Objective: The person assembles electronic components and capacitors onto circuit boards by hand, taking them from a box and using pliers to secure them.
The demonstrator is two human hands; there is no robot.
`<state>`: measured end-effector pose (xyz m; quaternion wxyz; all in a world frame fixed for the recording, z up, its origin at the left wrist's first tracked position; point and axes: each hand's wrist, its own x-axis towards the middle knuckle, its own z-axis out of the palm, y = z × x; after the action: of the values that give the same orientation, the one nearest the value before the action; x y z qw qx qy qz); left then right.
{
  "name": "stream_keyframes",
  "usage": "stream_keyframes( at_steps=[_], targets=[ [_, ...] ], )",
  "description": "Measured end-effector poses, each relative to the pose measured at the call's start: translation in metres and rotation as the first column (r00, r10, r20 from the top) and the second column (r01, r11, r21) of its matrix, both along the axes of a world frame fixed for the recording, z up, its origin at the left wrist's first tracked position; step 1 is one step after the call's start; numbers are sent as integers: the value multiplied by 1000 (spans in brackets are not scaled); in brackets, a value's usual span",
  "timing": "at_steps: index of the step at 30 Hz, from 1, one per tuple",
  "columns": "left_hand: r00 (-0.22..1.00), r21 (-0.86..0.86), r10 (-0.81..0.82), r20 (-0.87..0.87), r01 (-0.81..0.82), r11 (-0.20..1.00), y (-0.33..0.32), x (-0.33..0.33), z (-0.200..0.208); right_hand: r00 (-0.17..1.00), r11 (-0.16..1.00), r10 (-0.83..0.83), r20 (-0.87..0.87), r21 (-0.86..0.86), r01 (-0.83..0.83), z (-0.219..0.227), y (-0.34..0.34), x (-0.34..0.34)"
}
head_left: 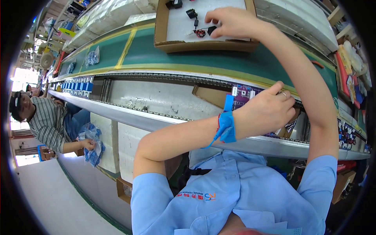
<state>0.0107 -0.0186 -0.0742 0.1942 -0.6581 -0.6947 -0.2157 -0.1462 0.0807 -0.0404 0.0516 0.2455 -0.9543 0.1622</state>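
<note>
My right hand (231,22) reaches into an open cardboard box (207,47) with a white foam lining. Its thumb and forefinger are apart, beside a small black part (212,29). Near it lie a black connector piece (191,13) and a little coil of red and black wire (200,33). Over a purple circuit board (243,92) on the rail line is my left hand (268,110), fingers curled; what they hold, if anything, is hidden under them. A blue wrist strap (227,126) with a cord circles my left wrist.
A green conveyor belt (145,51) runs behind the chain rails (152,117), carrying clear bags of parts (92,57). Blue components (78,86) line the rails at left; another populated board (346,135) sits at right. On the left, a co-worker (49,117) handles a blue bag (92,147).
</note>
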Motion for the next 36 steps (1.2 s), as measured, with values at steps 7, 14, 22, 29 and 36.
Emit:
stream_keyframes(
  at_steps=[7, 14, 22, 29, 36],
  targets=[
    [910, 162, 373, 183, -402, 901, -64, -75, 35, 997, 998, -62, -54, 7, 63, -13, 4, -7],
    [483, -157, 871, 85, -857, 491, -95, -202, 46, 996, 993, -38, 86, 113, 28, -3, -9, 8],
    [462, -288, 883, -85, -859, 423, -59, -218, 24, 953, 995, -65, -297, -93, 39, 16, 19, 43],
    [377, -55, 169, 911, -294, 954, -66, -146, 74, 831, 993, -47, -554, -114, -20, 44, 20, 89],
    [83, -200, 199, 977, 13, 980, -57, -84, 65, 910, 985, 160, -382, 122, -122, 56, 42, 162]
  ],
)
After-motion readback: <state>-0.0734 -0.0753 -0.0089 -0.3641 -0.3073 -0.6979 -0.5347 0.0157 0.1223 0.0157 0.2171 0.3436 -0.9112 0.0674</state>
